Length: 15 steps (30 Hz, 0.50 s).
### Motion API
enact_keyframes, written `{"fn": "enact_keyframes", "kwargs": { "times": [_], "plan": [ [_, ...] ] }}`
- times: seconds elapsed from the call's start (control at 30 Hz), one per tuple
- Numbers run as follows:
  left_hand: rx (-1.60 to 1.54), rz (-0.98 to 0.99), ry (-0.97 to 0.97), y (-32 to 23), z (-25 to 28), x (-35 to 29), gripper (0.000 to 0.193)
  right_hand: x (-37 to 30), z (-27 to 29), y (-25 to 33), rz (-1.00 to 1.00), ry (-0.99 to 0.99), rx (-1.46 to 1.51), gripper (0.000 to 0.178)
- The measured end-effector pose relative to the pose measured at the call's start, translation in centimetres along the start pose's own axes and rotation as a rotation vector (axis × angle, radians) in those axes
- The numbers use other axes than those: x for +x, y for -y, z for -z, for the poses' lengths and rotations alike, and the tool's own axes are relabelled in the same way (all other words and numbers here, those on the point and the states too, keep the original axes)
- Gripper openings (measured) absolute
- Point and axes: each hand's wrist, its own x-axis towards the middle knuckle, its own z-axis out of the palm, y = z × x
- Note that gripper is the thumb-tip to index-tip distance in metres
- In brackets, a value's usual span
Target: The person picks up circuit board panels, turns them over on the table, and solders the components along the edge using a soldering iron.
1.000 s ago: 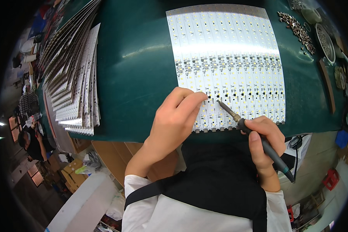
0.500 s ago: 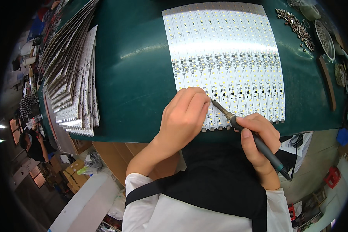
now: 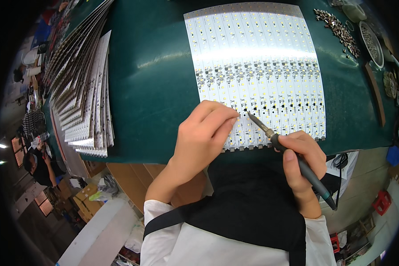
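Note:
A white LED circuit board panel [image 3: 257,37] made of many narrow strips lies on the green tabletop, dotted with small yellow LEDs and black chips. My right hand [image 3: 308,155] grips a soldering iron [image 3: 312,178] by its dark handle. The iron's tip points up and left, over or against the panel near a row of black chips; contact is unclear. Over the panel's lower left part, my left hand [image 3: 204,133] is closed in a pinch close to the tip. Whatever sits between its fingertips is too small or hidden to tell.
A tall fanned stack of similar panels [image 3: 82,97] stands on the left. At the far right are a pile of small metal parts [image 3: 339,33], a bowl of tiny pieces [image 3: 371,44] and a brown bar [image 3: 375,95]. A cord hangs from the iron's rear end.
My left hand has shifted a little left. The iron and my right hand have moved slightly right, widening the gap between tip and fingers. The panel has slid slightly left.

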Motion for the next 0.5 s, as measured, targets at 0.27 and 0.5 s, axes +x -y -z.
{"fn": "enact_keyframes", "kwargs": {
  "times": [0.27,0.5],
  "plan": [
    [-0.036,-0.07,0.014,0.3,-1.4,0.2,0.016,-0.3,0.7,0.0,-0.026,-0.016,-0.006,0.019],
    [0.021,-0.073,0.02,0.3,-2.2,0.3,0.015,-0.1,0.2,-0.5,-0.006,-0.044,0.004,0.019]
  ]
}}
